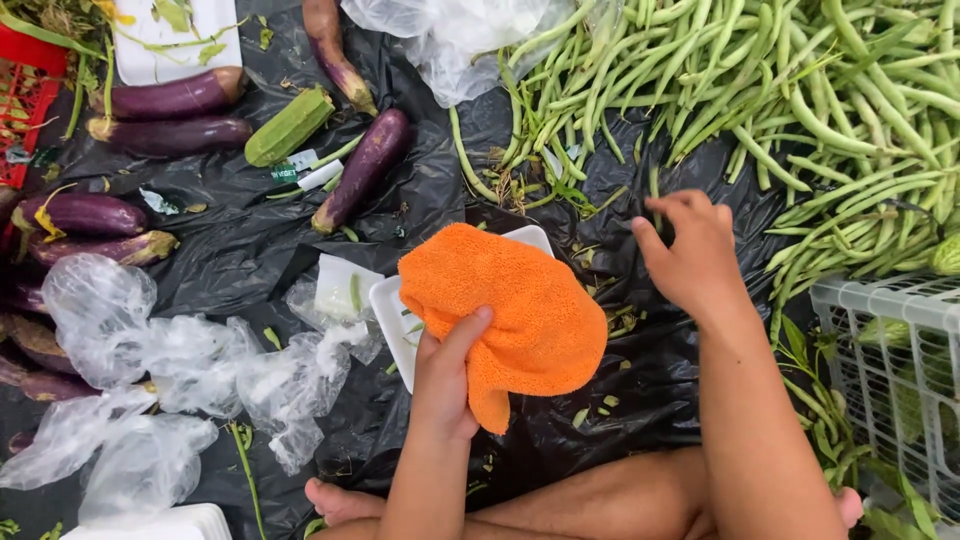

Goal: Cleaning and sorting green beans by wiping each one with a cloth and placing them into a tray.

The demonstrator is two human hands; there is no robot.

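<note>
My left hand (447, 380) grips an orange cloth (515, 310) and presses it on a white foam tray (392, 318) that lies on black plastic sheeting (240, 250). The cloth covers most of the tray. My right hand (690, 255) hovers to the right, fingers curled and apart, at the lower edge of a big pile of green beans (760, 90). Whether it pinches anything is hidden by the fingers. My bare legs (600, 500) are crossed at the bottom.
Several purple eggplants (365, 165) and a green gourd (288, 125) lie at upper left. Crumpled clear plastic bags (150, 340) lie at left. A white crate (900, 340) stands at right, a red crate (25, 100) at far left. Stacked white trays (170, 522) sit bottom left.
</note>
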